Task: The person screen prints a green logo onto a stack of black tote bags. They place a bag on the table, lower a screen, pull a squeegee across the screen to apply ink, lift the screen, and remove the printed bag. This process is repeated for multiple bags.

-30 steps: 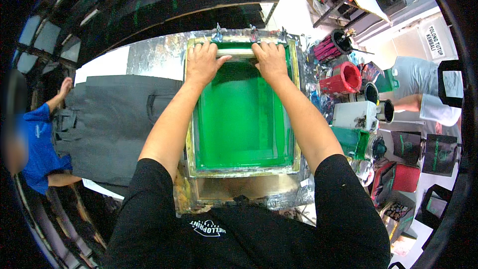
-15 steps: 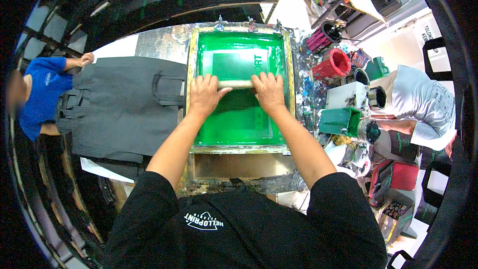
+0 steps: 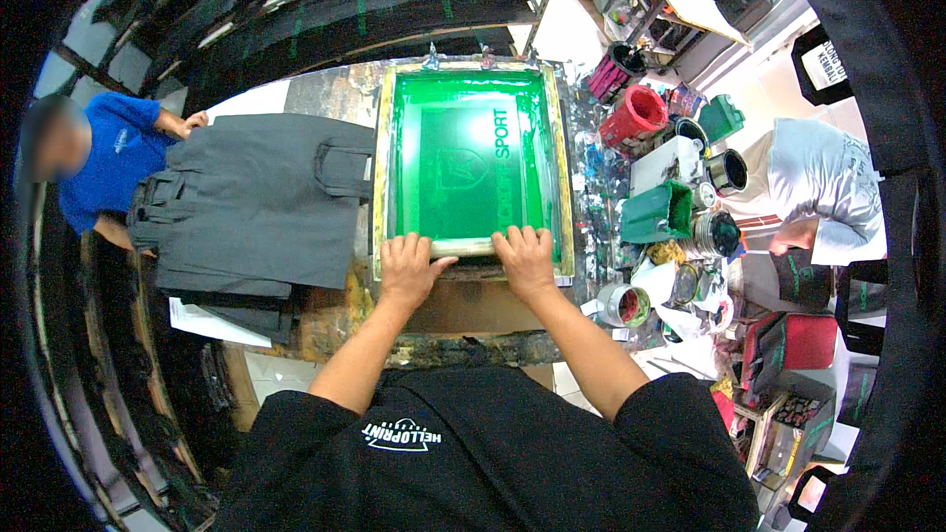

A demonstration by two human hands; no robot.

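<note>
A screen-printing frame [image 3: 564, 167] with a pale, yellowish rim lies on the table in front of me. Its mesh [image 3: 434, 128] is covered in green ink, and a design with lettering shows through. Both my hands grip a squeegee [image 3: 461, 248] by its light handle, close to the frame's near edge. My left hand [image 3: 408, 268] is closed round the left end, my right hand [image 3: 527, 261] round the right end. The squeegee's blade is hidden from me. Just left of the frame lies a stack of dark grey fabric bags [image 3: 261, 202] with straps.
Right of the frame stand a red ink bucket [image 3: 634, 121], a green container [image 3: 652, 214], open tins [image 3: 726, 171] and a stained can [image 3: 621, 303]. A person in blue [image 3: 113, 153] stands at the left by the bags; another in grey [image 3: 823, 187] bends over at the right.
My hands have drawn the squeegee from mid-screen towards me to the near edge. The design behind it now shows more clearly. The person in blue appears further into view.
</note>
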